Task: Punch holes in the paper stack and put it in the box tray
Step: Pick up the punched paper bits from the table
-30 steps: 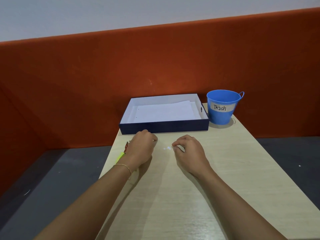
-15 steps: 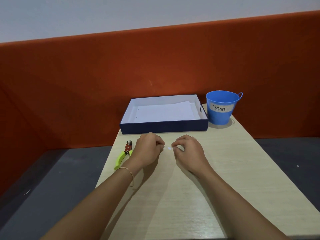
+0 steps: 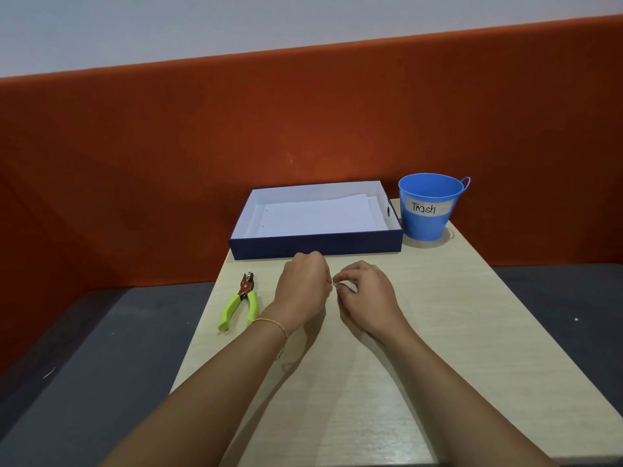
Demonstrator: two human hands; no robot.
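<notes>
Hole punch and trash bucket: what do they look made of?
Hole punch: likely metal head, dull grey tip with reddish body, and glossy lime handles, probably plastic or rubber. Trash bucket: smooth blue, plastic or painted metal; can't tell which.

The pale wooden bench (image 3: 455,332) carries a blue box tray (image 3: 317,246) at its far edge. A blue bucket (image 3: 426,210) stands just right of it, and a green-handled punch (image 3: 241,301) lies near the left edge.

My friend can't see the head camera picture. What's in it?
Two hands, left hand and right hand, pinch something tiny on a table. Behind them, holed paper lies in a box tray, beside a punch and trash bucket.
</notes>
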